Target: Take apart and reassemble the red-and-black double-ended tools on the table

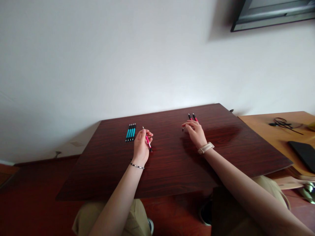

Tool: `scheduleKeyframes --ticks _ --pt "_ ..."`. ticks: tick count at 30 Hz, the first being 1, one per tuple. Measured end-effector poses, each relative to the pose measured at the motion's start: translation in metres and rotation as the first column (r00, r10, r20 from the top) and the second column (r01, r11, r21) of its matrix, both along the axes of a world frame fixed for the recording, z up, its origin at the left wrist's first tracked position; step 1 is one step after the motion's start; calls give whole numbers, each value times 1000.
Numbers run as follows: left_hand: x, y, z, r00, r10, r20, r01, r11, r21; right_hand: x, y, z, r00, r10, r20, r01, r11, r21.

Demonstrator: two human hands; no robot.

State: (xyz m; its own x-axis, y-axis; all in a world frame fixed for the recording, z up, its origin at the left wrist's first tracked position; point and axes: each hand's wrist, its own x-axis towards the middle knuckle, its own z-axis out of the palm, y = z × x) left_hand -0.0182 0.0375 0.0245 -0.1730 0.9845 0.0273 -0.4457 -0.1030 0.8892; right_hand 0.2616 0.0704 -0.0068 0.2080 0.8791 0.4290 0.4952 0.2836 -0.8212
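My left hand (141,142) is closed around a pink-red pen (148,141), its pale tip pointing away from me and its black end toward me. Just left of that hand, several turquoise pens (131,132) with black ends lie side by side in a row. On the right, my right hand (195,131) hovers low over the table with thumb and fingers bent together. A small dark tip (182,129) shows by its fingertips; the rest of that thing is hidden. Two red pens (192,117) with black ends lie just beyond this hand, partly covered by it.
The dark wood table (167,170) stands against a white wall (147,59). At right is a lighter wooden table (261,126) with a black cable (283,123) and a flat black object (303,153). A screen (275,14) hangs on the wall above.
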Motion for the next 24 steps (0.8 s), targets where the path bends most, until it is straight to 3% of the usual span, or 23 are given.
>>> scheduleKeyframes --ticks 6,15,18,24 --pt "1 -6 0 987 -160 -14 160 986 -41 -9 -2 -18 940 80 331 -23 985 -173" --pt "3 -7 -1 963 -261 -65 255 963 -91 -3 2 -21 866 133 483 -80 988 -129" --pt "5 -8 0 958 -264 -112 257 964 -66 -5 -1 -15 900 150 410 -117 988 -105" --pt "6 -13 -3 904 -325 -277 323 945 -55 -16 -7 -1 965 256 56 -252 966 -59"
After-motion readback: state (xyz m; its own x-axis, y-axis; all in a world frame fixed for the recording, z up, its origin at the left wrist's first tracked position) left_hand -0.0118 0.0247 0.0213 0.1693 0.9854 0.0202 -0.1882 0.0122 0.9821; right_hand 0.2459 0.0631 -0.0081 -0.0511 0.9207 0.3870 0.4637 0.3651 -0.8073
